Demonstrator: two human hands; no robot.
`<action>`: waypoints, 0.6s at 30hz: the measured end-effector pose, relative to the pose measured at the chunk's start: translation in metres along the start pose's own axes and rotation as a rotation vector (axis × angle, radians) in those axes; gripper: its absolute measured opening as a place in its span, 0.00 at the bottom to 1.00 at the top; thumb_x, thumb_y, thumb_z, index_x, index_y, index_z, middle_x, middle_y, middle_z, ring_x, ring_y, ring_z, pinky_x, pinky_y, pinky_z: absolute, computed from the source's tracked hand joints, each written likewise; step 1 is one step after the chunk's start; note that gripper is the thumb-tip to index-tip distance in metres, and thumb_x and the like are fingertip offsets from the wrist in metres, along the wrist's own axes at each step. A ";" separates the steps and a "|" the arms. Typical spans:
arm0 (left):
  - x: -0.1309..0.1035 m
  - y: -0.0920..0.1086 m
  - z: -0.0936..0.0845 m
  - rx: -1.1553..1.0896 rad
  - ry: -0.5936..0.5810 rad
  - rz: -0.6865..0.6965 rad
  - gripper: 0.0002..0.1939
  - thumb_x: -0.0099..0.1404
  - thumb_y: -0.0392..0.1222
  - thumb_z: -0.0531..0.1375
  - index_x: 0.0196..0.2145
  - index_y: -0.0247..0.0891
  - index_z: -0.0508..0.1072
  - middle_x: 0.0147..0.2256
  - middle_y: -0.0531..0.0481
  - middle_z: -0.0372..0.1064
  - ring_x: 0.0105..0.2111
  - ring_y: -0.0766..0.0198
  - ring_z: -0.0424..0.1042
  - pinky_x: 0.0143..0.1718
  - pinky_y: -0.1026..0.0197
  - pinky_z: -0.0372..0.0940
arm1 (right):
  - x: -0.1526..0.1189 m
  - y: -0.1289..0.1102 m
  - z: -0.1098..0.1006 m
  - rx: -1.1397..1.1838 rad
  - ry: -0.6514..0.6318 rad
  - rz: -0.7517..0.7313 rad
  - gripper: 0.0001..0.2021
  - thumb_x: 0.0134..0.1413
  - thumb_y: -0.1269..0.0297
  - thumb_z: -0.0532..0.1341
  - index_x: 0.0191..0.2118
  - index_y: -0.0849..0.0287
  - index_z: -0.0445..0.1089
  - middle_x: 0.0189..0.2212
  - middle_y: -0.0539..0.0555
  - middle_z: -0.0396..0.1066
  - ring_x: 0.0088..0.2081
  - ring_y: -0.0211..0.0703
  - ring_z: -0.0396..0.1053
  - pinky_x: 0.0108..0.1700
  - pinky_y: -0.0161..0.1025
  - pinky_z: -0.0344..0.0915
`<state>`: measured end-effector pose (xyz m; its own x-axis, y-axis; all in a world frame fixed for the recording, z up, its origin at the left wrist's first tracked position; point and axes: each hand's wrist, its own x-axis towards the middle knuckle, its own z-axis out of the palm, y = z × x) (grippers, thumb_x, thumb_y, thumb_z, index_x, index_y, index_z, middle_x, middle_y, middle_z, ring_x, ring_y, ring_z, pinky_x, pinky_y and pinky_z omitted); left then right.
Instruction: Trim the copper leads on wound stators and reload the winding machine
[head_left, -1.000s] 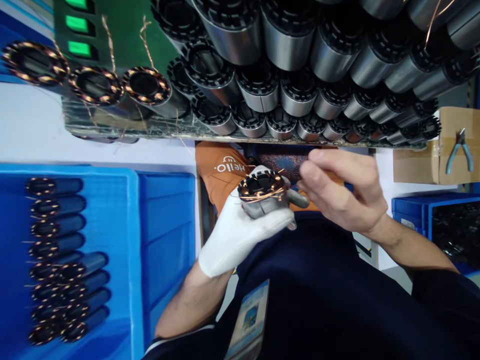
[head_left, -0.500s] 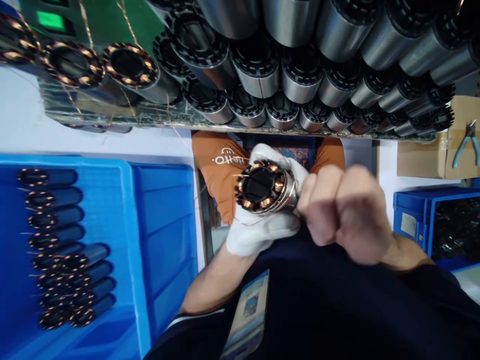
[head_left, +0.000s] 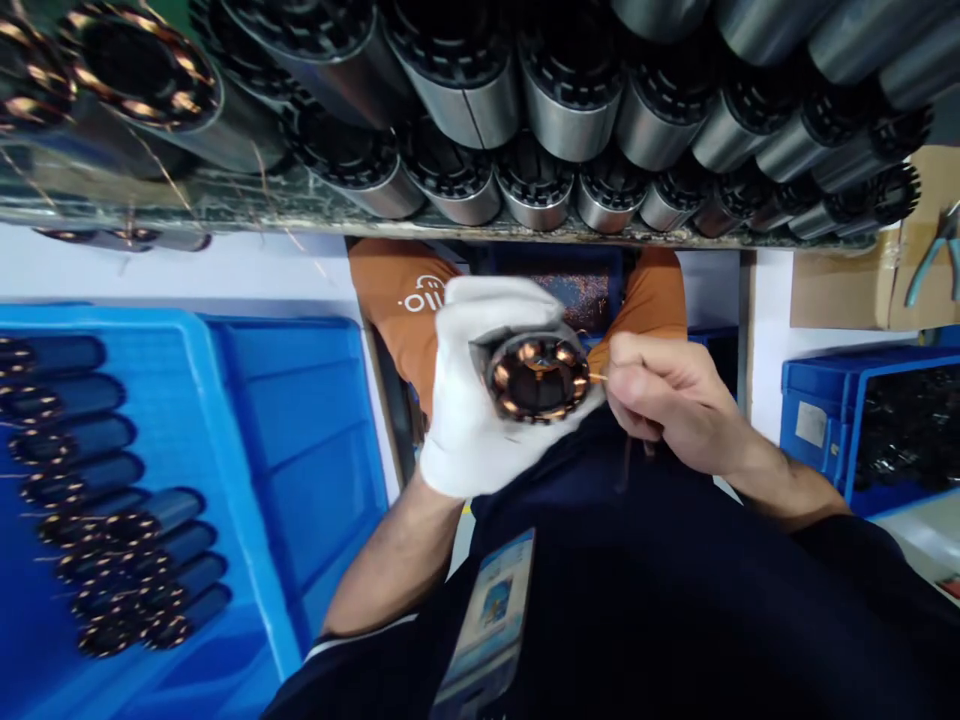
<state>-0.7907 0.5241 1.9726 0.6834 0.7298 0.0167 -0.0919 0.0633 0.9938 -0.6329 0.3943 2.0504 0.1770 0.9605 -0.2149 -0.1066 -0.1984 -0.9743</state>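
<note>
A metal cylinder with copper windings (head_left: pixel 538 378) around its dark round opening is held in front of my body, its wound end turned toward the camera. Wrapped around its side is my left hand (head_left: pixel 480 400), in a white glove. My right hand (head_left: pixel 671 395), bare, is at the right of the cylinder, thumb and fingertips pinched on a thin copper wire (head_left: pixel 598 378) that runs from the winding's right edge. The far side of the cylinder is hidden by the glove.
Rows of metal cylinders (head_left: pixel 574 110) stand on a shelf (head_left: pixel 247 205) above my hands. At the left, a blue bin (head_left: pixel 300 450) holds several wound cylinders (head_left: pixel 112 530). To the right are a cardboard box (head_left: pixel 840 275), pliers (head_left: pixel 934 255) and a blue crate (head_left: pixel 814 395).
The cylinder has turned over in my left hand, so a differently wound end faces the camera. My right hand has moved slightly down and now pinches a wire. The view has shifted.
</note>
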 end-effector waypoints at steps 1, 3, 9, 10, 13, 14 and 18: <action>-0.004 0.007 0.001 -0.048 -0.020 0.049 0.38 0.54 0.61 0.85 0.56 0.49 0.78 0.57 0.44 0.77 0.61 0.42 0.77 0.69 0.35 0.71 | 0.000 0.005 0.001 0.102 -0.043 0.000 0.26 0.81 0.46 0.64 0.30 0.55 0.64 0.22 0.43 0.62 0.22 0.32 0.56 0.26 0.34 0.55; -0.009 0.018 0.007 -0.250 -0.071 -0.020 0.36 0.62 0.64 0.81 0.59 0.47 0.79 0.51 0.42 0.79 0.53 0.44 0.81 0.62 0.39 0.76 | -0.003 0.017 0.003 0.222 -0.094 -0.015 0.26 0.82 0.48 0.61 0.29 0.54 0.64 0.21 0.43 0.61 0.21 0.32 0.55 0.25 0.34 0.53; -0.005 0.023 0.034 -0.778 -0.176 -0.458 0.33 0.56 0.69 0.79 0.46 0.45 0.75 0.34 0.52 0.67 0.21 0.68 0.58 0.20 0.60 0.56 | -0.016 0.013 -0.015 -0.313 -0.049 -0.192 0.20 0.76 0.61 0.67 0.29 0.55 0.66 0.30 0.48 0.67 0.30 0.37 0.63 0.33 0.38 0.62; -0.003 0.021 0.036 -0.800 -0.148 -0.461 0.30 0.56 0.64 0.80 0.44 0.45 0.74 0.34 0.52 0.68 0.21 0.69 0.58 0.20 0.60 0.56 | -0.014 0.008 -0.018 -0.401 -0.011 -0.249 0.19 0.75 0.61 0.67 0.28 0.55 0.67 0.35 0.52 0.71 0.34 0.40 0.67 0.36 0.40 0.67; 0.000 0.017 0.036 -0.773 -0.065 -0.438 0.25 0.59 0.59 0.79 0.43 0.44 0.76 0.38 0.49 0.73 0.27 0.63 0.70 0.28 0.57 0.70 | -0.002 -0.002 -0.018 -0.407 0.036 -0.426 0.20 0.74 0.58 0.64 0.26 0.54 0.67 0.46 0.57 0.78 0.40 0.44 0.73 0.40 0.44 0.75; 0.000 0.015 0.034 -0.756 -0.061 -0.448 0.24 0.61 0.61 0.78 0.44 0.45 0.77 0.38 0.49 0.74 0.29 0.60 0.73 0.32 0.55 0.73 | 0.003 -0.002 -0.015 -0.343 0.010 -0.481 0.19 0.73 0.58 0.64 0.27 0.53 0.66 0.44 0.56 0.79 0.37 0.43 0.72 0.39 0.43 0.76; 0.000 0.012 0.025 -0.765 -0.057 -0.514 0.27 0.59 0.63 0.79 0.45 0.45 0.77 0.34 0.51 0.73 0.32 0.59 0.76 0.35 0.56 0.76 | 0.013 0.007 0.004 -0.189 -0.132 -0.484 0.14 0.70 0.65 0.66 0.31 0.53 0.64 0.35 0.51 0.73 0.32 0.38 0.68 0.37 0.38 0.71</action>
<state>-0.7734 0.5079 1.9872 0.8053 0.4540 -0.3813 -0.2069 0.8179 0.5368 -0.6350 0.4064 2.0409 0.0362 0.9647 0.2608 0.1373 0.2537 -0.9575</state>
